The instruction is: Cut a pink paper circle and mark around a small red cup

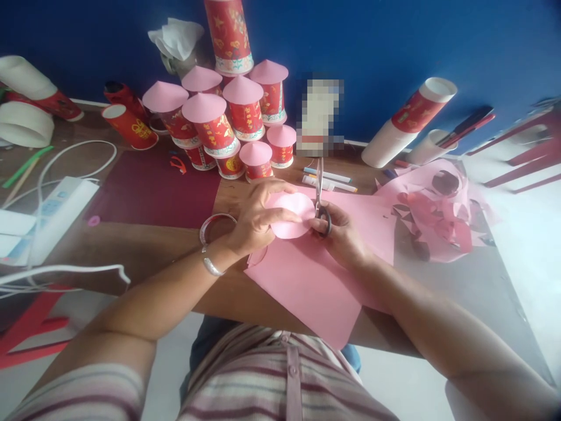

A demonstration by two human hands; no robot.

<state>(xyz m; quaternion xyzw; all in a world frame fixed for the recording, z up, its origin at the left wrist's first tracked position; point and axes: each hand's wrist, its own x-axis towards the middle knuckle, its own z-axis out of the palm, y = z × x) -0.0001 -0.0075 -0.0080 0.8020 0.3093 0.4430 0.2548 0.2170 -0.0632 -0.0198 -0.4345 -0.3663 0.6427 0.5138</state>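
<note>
My left hand [256,219] pinches a pale pink paper circle [293,222] between thumb and fingers, holding it above the table. In my right hand [344,237] are scissors [319,190] with dark handles, their blades pointing away from me beside the circle's right edge. My right thumb lies close to that same edge. Beneath both hands spread large pink paper sheets [315,292]. Beyond them stand several red patterned paper cups with pink cone roofs [204,109], grouped like little towers.
Pink paper scraps [447,210] are heaped at the right. Markers [328,175] lie behind the scissors. A tape roll [205,231] is near my left wrist. A dark red sheet [162,190], a white power strip [65,216] and cables occupy the left. Stacked cups [407,123] lean against the blue wall.
</note>
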